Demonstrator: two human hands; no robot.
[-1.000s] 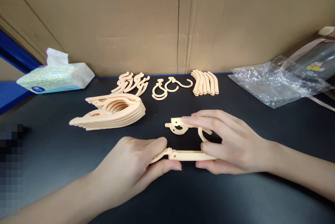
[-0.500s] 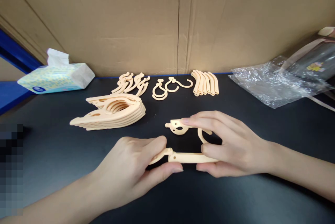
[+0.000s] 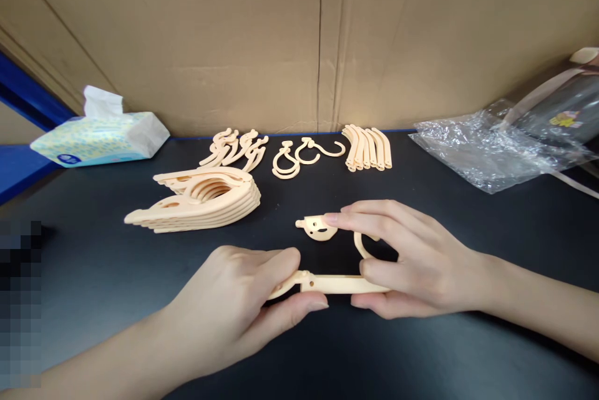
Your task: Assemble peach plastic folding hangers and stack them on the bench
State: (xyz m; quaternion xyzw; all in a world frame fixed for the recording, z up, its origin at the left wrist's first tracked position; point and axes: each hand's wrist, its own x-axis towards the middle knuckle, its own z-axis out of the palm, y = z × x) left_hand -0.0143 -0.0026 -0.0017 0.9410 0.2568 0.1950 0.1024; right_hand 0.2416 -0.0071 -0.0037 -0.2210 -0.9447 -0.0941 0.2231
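In the middle of the head view, my left hand (image 3: 248,294) is closed round a small curved beige plastic piece (image 3: 283,287), most of it hidden in the fingers. Its knobbed tip meets the holed end of a straight beige hanger arm (image 3: 332,284). Thumb and fingers of my right hand (image 3: 416,263) pinch that arm from the other side. Another finger of the same hand reaches over a flat, rounded hanger part (image 3: 321,229) with holes. Beside that finger a curved hook (image 3: 361,245) shows, partly covered by the hand; whether these parts are joined is hidden.
Left of centre lies a stack of folded hanger pieces (image 3: 201,203). Behind are small curved pieces (image 3: 234,147), several hooks (image 3: 306,153) and a row of arms (image 3: 367,149). A tissue pack (image 3: 103,138) stands left, a clear plastic bag (image 3: 486,144) right, cardboard (image 3: 234,44) behind.
The curved piece's tip has shifted slightly against the end of the hanger arm, and a small gap shows beneath it. Both hands keep their hold and hardly move.
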